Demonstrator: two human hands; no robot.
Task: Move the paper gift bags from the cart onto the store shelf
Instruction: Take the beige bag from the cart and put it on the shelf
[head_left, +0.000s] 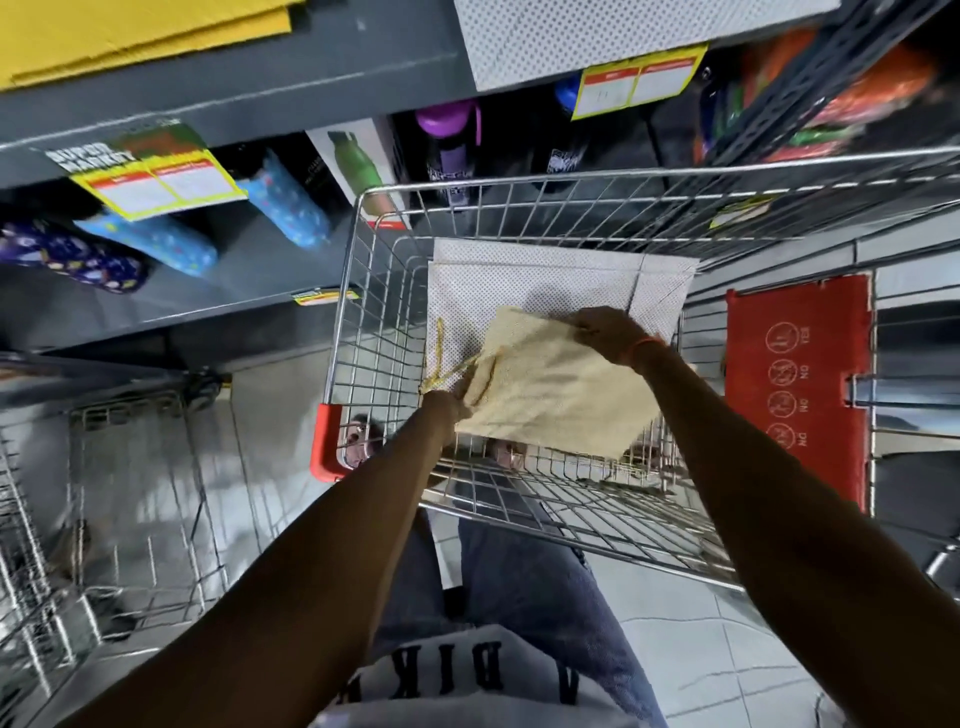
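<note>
From the head camera, we saw both hands closed on one flat cream bag (556, 395) held above the cart (374, 332). The left hand (445, 408) had a narrow grip, pinching the bag's near-left edge, right where the yellow cord handles (441, 364) came out. The right hand (608, 330) was clamped over the far-right edge, fingers curled down onto the paper; an orange band (641, 347) sat on that wrist.

The bag lay nearly flat, tilted a little, its long axis running from the far left down toward the near right. Its handle end pointed left, toward the shelf (218, 306), and the cords trailed loose over the cart's left side.

Under it, on the cart floor, lay white dotted bags (524, 283), flat, partly covered by the cream one. We could not tell how many were stacked there.

On the upper shelf, a white dotted bag (597, 36) lay at the right and yellow bags (130, 36) at the left. Bottles (449, 140) stood on the level below them, behind the yellow price tags (631, 83).
</note>
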